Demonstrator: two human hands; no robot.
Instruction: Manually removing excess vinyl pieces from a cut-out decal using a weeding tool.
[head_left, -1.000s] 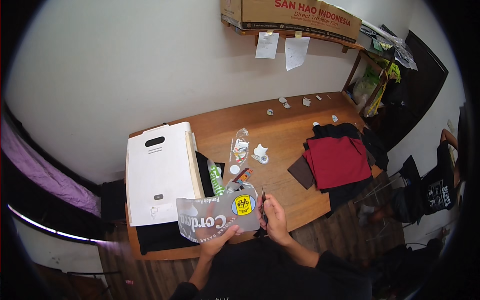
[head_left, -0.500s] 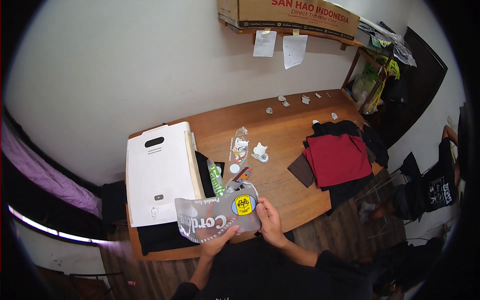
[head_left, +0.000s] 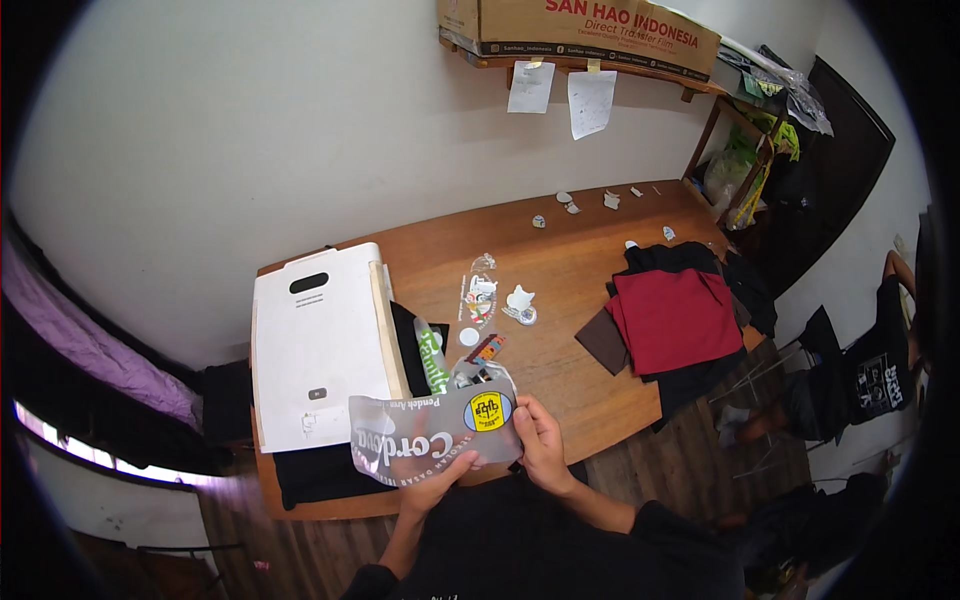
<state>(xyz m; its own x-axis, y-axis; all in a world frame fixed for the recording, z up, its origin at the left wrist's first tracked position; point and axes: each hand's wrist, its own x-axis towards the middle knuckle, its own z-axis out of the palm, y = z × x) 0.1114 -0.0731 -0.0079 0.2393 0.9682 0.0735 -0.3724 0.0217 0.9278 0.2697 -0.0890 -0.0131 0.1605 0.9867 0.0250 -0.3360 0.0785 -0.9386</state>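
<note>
The translucent sheet point(head_left: 455, 412) is held by both hands, above the near edge of the table. At the left hand point(head_left: 437, 487), the thumb is pressed on the lower edge of the sheet; the other fingers are largely covered by the sheet, so their exact spread cannot be determined. At the right hand point(head_left: 543, 447), the right edge of the sheet is pinched between the thumb and curled fingers, whose tips are hidden. A small dark shape point(head_left: 516, 466) beside the right palm cannot be identified.

White lettering is carried on the sheet, with a yellow-and-blue round emblem point(head_left: 488, 411) near the right hand. Directly beyond the sheet, a clear crumpled film point(head_left: 497, 372) is partly covered; its outline is hard to make out. A green-printed film point(head_left: 433, 358) and a multicoloured strip point(head_left: 487, 349) are located just past it.

On the left, black cloth point(head_left: 325, 482) is mostly concealed under a white board point(head_left: 330, 370). On the right of the table point(head_left: 560, 345), a folded red cloth point(head_left: 675, 320) is stacked on dark cloths. Above, a cardboard box point(head_left: 600, 28) is cut off by the upper frame edge. At far right, a seated person point(head_left: 870, 350) is partly lost in the dark rim.
</note>
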